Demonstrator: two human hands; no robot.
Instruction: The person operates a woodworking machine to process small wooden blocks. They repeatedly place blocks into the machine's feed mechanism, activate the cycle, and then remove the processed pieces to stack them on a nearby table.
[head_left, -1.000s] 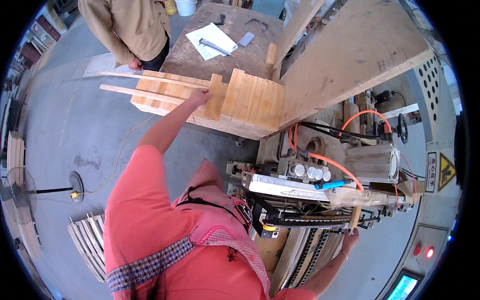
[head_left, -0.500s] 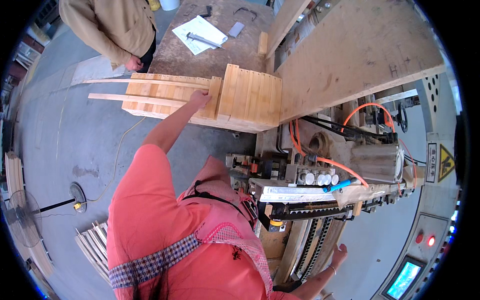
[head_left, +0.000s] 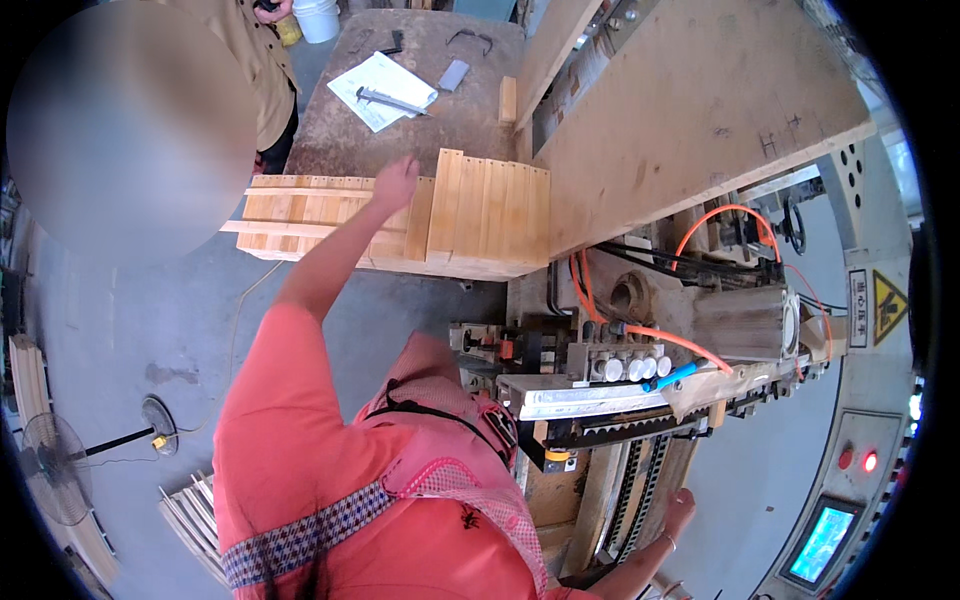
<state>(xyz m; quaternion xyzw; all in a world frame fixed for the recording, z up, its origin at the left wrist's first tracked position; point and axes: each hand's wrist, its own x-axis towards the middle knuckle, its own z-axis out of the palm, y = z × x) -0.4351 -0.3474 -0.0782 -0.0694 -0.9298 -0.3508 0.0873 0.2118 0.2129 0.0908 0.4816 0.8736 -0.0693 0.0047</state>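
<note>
My left hand [head_left: 397,184] is over the row of pale wooden pieces [head_left: 320,208], beside the taller block of stacked pieces [head_left: 490,212]. Its fingers are curled, and whatever they may hold is hidden. Two thin wooden strips [head_left: 290,229] lie across the lower row and run out to the left. My right hand [head_left: 680,508] is low on the right, beside the rails of the machine [head_left: 625,500], with its fingers curled in and nothing visible in them.
Behind the wood, a brown table [head_left: 440,110] bears a paper sheet with a caliper [head_left: 390,100]. A person in a tan jacket [head_left: 270,80] stands at the far left. A large board [head_left: 700,120] slopes at right, near orange hoses [head_left: 690,345]. A fan [head_left: 55,465] stands on the floor.
My left hand has lifted off the strip ends and moved a little toward the far edge of the row. The person has come closer on the left. My right hand has hardly moved.
</note>
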